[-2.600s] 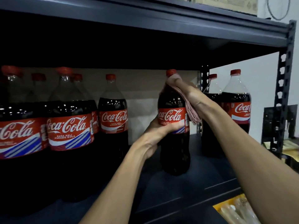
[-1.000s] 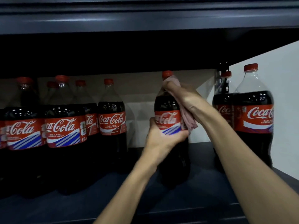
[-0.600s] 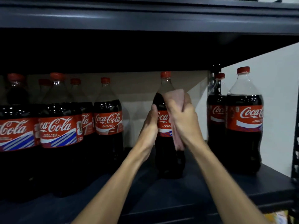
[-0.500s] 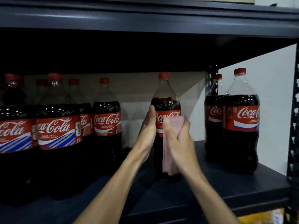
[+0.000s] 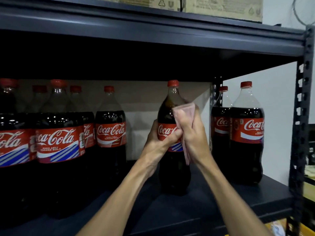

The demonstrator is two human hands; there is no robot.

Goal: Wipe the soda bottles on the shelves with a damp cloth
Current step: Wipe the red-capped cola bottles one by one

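Observation:
A tall cola bottle [image 5: 173, 174] with a red cap and red label stands upright on the dark shelf [image 5: 196, 206], alone in the gap between two groups. My left hand [image 5: 159, 142] wraps the label from the left, thumb across the front. My right hand [image 5: 193, 133] presses a pink cloth [image 5: 185, 110] against the bottle's right shoulder; the cloth's tail hangs below my palm. Several more cola bottles [image 5: 58, 145] stand at the left, and two others [image 5: 247, 133] at the right.
The shelf above [image 5: 153, 31] sits low over the bottle caps and carries cardboard boxes [image 5: 221, 5]. A perforated metal upright [image 5: 300, 133] bounds the shelf at the right, with a white wall behind. Yellow packaging shows on the level below, at the bottom right.
My right hand has slid the cloth up from the bottle's lower body to its shoulder. My left hand has turned its grip onto the label front. The bottle stays on the shelf.

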